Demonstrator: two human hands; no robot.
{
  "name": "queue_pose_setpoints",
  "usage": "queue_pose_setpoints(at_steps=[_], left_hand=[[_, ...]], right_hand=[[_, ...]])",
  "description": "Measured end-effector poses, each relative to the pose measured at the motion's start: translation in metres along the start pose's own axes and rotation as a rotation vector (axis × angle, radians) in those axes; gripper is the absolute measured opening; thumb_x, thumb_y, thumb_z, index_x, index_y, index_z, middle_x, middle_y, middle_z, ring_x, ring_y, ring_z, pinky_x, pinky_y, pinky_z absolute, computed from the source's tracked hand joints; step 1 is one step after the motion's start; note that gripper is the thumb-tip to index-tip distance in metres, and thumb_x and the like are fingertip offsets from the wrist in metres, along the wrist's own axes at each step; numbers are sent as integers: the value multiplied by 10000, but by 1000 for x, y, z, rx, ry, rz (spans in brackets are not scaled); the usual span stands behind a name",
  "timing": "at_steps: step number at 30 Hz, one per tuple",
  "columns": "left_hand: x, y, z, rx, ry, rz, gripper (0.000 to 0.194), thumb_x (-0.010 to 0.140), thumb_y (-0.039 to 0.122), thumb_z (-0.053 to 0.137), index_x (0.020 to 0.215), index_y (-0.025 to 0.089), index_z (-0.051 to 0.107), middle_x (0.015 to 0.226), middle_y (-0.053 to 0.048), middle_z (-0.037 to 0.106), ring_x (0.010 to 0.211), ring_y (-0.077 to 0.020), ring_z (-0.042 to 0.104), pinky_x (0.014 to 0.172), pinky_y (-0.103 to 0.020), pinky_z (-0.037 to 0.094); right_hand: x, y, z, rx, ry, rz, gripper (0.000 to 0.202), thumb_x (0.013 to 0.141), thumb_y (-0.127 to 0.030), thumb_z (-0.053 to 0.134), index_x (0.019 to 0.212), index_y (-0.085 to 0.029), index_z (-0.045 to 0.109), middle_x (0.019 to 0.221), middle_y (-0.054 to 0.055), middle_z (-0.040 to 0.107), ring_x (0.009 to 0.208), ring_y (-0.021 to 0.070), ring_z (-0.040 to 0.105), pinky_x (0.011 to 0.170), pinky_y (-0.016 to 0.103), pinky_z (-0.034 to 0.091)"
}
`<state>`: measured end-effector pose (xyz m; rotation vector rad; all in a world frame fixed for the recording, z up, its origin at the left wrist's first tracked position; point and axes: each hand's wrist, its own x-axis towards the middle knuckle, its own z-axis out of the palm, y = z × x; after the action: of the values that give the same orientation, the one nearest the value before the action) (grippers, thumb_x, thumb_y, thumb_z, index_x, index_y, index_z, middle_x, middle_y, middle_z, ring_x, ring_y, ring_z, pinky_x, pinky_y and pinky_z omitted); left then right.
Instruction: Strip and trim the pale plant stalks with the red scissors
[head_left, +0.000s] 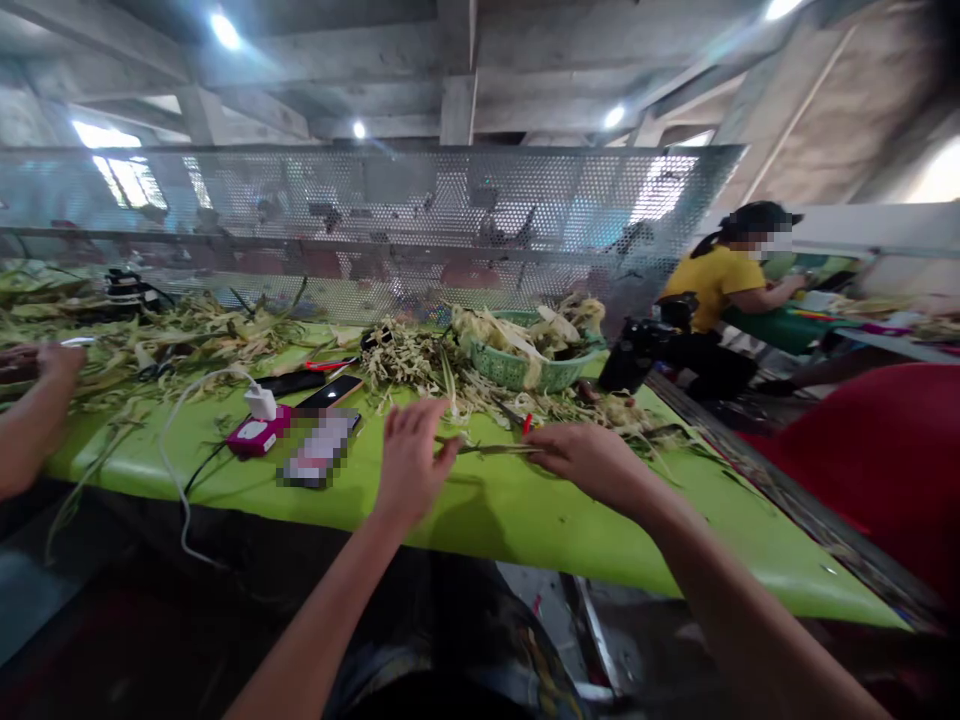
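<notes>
A thin strip of dried plant leaf or husk stretches level between my two hands, just above the green tabletop. My left hand has one end at its thumb and curled fingers. From the other side, my right hand pinches the strip between thumb and fingertips. Beside the right fingertips lies a tool with a red handle, partly covered by plant scraps. Beyond the hands, a green plastic basket holds pale, stringy dried fibres. A heap of curled dried scraps lies left of it.
A phone, a second phone and a pink power strip with a white charger lie left on the green tabletop. Another person's hand is far left. A perforated metal screen stands behind; a person in yellow sits right.
</notes>
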<state>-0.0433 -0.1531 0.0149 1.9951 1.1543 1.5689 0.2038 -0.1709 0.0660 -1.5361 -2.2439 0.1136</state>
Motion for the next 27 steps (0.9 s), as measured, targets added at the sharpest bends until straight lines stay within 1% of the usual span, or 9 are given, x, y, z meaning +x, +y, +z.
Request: queue_pose_setpoints(at_steps=[2,4,7,9,11,14,16,19,27], left_hand=[[0,4,7,18,-226,42,244,791,366,637,1012,266,665,1056,-82,672,1081,-269,548,1085,-428,203],[0,0,17,-14,-311,-15,129,810,354,606,808,252,685,793,-62,670,827,-232,593,961,-386,330],[-1,-13,34,-180,-280,-270,222,830,399,558,712,234,647,540,-6,547,525,-158,480,661,-292,385],[-2,-22,44,-353,-227,-411,287,847,451,510,719,215,610,491,16,504,471,-139,458,556,-259,346],[-3,-29,53,-508,-175,-491,310,839,489,505,765,197,580,523,24,513,480,-132,495,531,-248,355],[-4,-33,60,-601,-150,-535,329,817,511,531,795,184,560,565,34,503,485,-119,502,521,-243,373],[-6,-34,61,-585,-162,-535,324,810,509,544,793,185,563,550,48,466,466,-106,457,501,-237,344],[-7,-33,59,-541,-158,-526,297,791,483,578,770,187,588,541,49,445,480,-101,397,507,-237,308],[-7,-30,53,-550,-120,-502,274,768,467,604,729,197,617,604,7,511,655,-156,482,644,-255,381]], right_hand=[[5,-6,-8,-27,-64,-85,158,810,-262,589,844,-302,738,815,10,732,749,203,641,659,282,416],[12,-9,-13,-33,-50,-159,185,834,-254,563,888,-293,736,866,27,724,826,218,631,744,309,426],[23,-7,-12,-12,276,-134,270,810,-269,608,1067,-285,688,1107,64,663,1045,276,567,938,415,381],[31,-4,-1,81,598,-23,434,784,-305,646,1213,-267,595,1258,93,566,1154,298,493,1008,465,331],[39,-3,20,323,733,72,482,791,-375,639,1240,-231,545,1224,106,558,1092,270,523,966,438,387],[49,-11,56,852,526,131,378,818,-455,598,1081,-184,582,977,78,638,904,217,587,830,365,468],[53,-20,75,1021,481,151,354,796,-466,628,1002,-180,602,918,63,645,865,201,582,800,334,467],[53,-29,88,1096,470,158,334,754,-486,666,893,-185,619,842,44,641,799,184,563,743,306,461],[44,-26,89,1155,479,240,314,660,-467,746,708,-189,606,661,7,605,647,155,533,638,290,438]])
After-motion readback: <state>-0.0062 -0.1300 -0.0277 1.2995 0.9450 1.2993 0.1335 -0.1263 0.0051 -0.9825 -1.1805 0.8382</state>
